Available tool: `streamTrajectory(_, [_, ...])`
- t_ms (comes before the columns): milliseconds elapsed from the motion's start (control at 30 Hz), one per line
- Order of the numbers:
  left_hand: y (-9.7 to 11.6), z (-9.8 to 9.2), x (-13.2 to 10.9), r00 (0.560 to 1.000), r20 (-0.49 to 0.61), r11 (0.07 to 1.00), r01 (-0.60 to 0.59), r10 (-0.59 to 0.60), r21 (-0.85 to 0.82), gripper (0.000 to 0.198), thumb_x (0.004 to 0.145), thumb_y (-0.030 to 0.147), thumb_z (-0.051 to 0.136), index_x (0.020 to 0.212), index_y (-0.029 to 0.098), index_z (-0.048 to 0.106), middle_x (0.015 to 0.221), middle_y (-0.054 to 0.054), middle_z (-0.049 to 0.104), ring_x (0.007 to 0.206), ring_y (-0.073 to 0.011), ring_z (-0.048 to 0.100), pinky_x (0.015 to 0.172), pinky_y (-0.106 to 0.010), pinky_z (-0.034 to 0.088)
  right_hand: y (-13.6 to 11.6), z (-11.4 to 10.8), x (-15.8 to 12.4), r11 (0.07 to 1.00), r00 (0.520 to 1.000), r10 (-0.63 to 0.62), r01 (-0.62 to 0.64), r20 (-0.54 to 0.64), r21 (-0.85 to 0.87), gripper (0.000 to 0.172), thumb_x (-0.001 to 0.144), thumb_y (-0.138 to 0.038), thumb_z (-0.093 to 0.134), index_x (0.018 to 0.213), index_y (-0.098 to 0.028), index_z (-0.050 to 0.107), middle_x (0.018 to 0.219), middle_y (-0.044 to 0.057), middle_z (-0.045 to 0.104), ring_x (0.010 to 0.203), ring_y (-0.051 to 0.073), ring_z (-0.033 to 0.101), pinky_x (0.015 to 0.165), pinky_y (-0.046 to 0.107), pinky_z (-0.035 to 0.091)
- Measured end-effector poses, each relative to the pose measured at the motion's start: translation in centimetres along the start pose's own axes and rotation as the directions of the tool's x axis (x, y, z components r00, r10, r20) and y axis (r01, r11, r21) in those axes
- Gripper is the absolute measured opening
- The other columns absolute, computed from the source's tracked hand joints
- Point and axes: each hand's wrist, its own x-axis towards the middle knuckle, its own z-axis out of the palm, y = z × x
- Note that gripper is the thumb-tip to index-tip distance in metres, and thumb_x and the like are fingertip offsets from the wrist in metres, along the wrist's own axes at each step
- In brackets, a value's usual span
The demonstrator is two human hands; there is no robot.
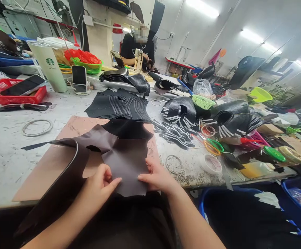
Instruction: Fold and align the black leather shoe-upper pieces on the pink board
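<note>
A dark brown sheet of leather (126,159) lies over a pinkish board (49,169) on the bench, its near edge raised between my hands. My left hand (100,181) pinches that near edge, thumb on top and fingers curled. At the right edge, my right hand (158,176) grips the same leather between thumb and fingers. A long strip of the leather curls past my left forearm and hangs over the bench's front edge. Just behind it sits a fanned stack of black leather pieces (121,105).
Rings (37,128), scissors (212,147) and a tape roll (211,163) lie around the board. A red basket (17,98) and a tumbler (47,65) stand at left. Black leather bundles (180,110) are at right; blue bins (203,204) stand below. A person (137,52) sits opposite.
</note>
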Motion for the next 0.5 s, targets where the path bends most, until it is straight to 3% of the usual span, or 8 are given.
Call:
streamTrajectory(100, [0.38,-0.06,-0.14,0.997,-0.004,0.991,-0.072,0.073,0.116,0.026,0.066,0.047,0.047,0.064,0.022,0.039,0.054,0.005,0.046,0.048,-0.0134,0.046,0.049,-0.023,0.035,-0.02,0.28,-0.34,0.963,0.993,0.050,-0.077,-0.110,-0.257,0.027,0.066,-0.020,0.063,0.093,-0.022,0.059,0.086,0.001,0.064,0.081,0.020,0.061,0.065,0.029,0.048])
streamTrajectory(233, [0.39,-0.40,-0.34,0.986,0.117,0.971,-0.143,0.122,0.194,0.023,0.071,0.044,0.045,0.064,0.022,0.045,0.056,0.004,0.051,0.052,-0.0138,0.047,0.051,-0.023,0.035,0.03,0.41,-0.57,0.874,0.982,0.024,-0.112,-0.189,-0.474,0.012,0.066,-0.023,0.066,0.076,-0.021,0.061,0.072,0.000,0.061,0.069,0.019,0.056,0.055,0.027,0.043])
streamTrajectory(367, [0.06,-0.40,-0.39,0.986,0.110,0.968,-0.144,0.124,0.203,0.023,0.071,0.044,0.047,0.063,0.022,0.048,0.056,0.004,0.053,0.050,-0.0136,0.047,0.050,-0.023,0.035,0.29,0.25,-0.51,0.838,0.967,-0.054,-0.092,-0.248,-0.539,0.016,0.063,-0.022,0.071,0.060,-0.021,0.054,0.060,-0.002,0.052,0.061,0.016,0.050,0.053,0.027,0.038])
streamTrajectory(500, [-0.19,-0.07,-0.41,0.985,0.095,0.961,-0.162,0.144,0.225,0.022,0.072,0.043,0.048,0.064,0.022,0.048,0.056,0.005,0.055,0.048,-0.0128,0.047,0.050,-0.022,0.035,0.60,0.14,-0.41,0.827,0.961,-0.072,-0.092,-0.268,-0.555,0.020,0.065,-0.024,0.070,0.058,-0.021,0.051,0.057,-0.003,0.049,0.058,0.015,0.047,0.050,0.026,0.034])
